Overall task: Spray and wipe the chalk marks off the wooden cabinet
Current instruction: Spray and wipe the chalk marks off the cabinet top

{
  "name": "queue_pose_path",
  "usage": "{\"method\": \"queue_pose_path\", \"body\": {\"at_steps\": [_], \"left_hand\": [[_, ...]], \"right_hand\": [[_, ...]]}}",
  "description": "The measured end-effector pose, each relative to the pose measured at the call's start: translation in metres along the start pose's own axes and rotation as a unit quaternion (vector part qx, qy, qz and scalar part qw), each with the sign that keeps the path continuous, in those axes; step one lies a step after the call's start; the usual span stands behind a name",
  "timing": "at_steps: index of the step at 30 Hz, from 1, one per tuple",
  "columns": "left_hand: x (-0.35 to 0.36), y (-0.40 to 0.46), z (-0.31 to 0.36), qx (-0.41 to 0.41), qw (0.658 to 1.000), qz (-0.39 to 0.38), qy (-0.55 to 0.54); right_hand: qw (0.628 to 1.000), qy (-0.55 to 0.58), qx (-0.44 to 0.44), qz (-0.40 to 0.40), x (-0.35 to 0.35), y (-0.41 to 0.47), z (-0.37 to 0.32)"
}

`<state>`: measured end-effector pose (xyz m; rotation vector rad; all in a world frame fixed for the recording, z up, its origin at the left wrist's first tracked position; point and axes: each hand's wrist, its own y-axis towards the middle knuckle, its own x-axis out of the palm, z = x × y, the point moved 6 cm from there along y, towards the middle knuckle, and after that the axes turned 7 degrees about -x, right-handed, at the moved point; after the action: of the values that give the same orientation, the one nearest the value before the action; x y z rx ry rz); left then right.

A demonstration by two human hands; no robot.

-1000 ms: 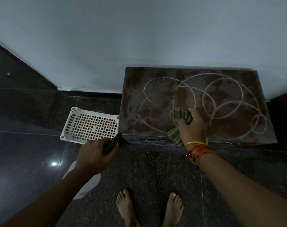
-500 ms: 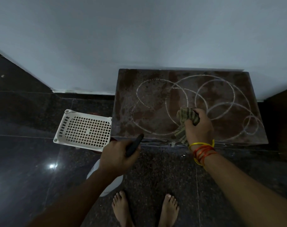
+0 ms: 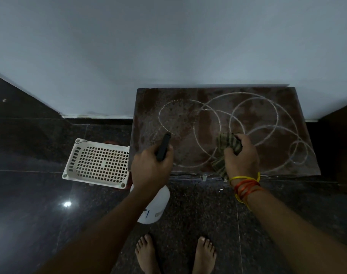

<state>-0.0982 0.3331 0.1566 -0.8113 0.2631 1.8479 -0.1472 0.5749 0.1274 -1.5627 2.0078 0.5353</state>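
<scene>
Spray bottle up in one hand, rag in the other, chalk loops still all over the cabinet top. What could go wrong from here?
1. The left hand aims the spray bottle low over the cabinet beside the right hand; spray may soak the cloth or the hand, not the chalk marks.
2. Overspray or runoff could reach the polished floor near bare feet: slip risk.
3. Wiping could smear the chalk.

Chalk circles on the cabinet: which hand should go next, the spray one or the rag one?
Probably the left hand. It grips the spray bottle, whose black nozzle already points over the cabinet top. The chalk circles look unwiped, so the right hand with its rag likely follows.
</scene>
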Motion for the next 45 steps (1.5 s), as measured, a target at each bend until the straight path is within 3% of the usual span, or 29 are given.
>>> {"method": "queue_pose_path", "body": {"at_steps": [8,14,26,38,41,43,45], "left_hand": [[0.004,-0.004,0.004,0.001,0.999,-0.037,0.013],[-0.009,-0.016,-0.021,0.003,0.998,-0.022,0.053],[-0.049,-0.029,-0.078,-0.114,0.993,-0.009,0.01],[-0.062,-0.033,-0.127,-0.078,0.997,-0.028,0.003],[-0.058,-0.03,-0.133,-0.064,0.997,-0.03,-0.023],[-0.057,-0.025,-0.135,-0.064,0.997,-0.02,-0.044],[-0.058,-0.019,-0.135,-0.061,0.996,-0.009,-0.066]], "right_hand": [[1.0,0.001,-0.007,-0.012,0.001,0.007,-0.007],[1.0,0.013,-0.018,-0.022,0.011,0.01,-0.016],[0.999,0.005,0.003,-0.049,0.061,-0.018,-0.03],[0.997,-0.005,0.001,-0.072,0.115,-0.039,-0.063],[0.99,-0.101,-0.013,-0.099,0.135,-0.046,-0.062],[0.964,-0.231,-0.057,-0.121,0.147,-0.051,-0.057],[0.934,-0.293,-0.128,-0.159,0.165,-0.056,-0.053]]}}
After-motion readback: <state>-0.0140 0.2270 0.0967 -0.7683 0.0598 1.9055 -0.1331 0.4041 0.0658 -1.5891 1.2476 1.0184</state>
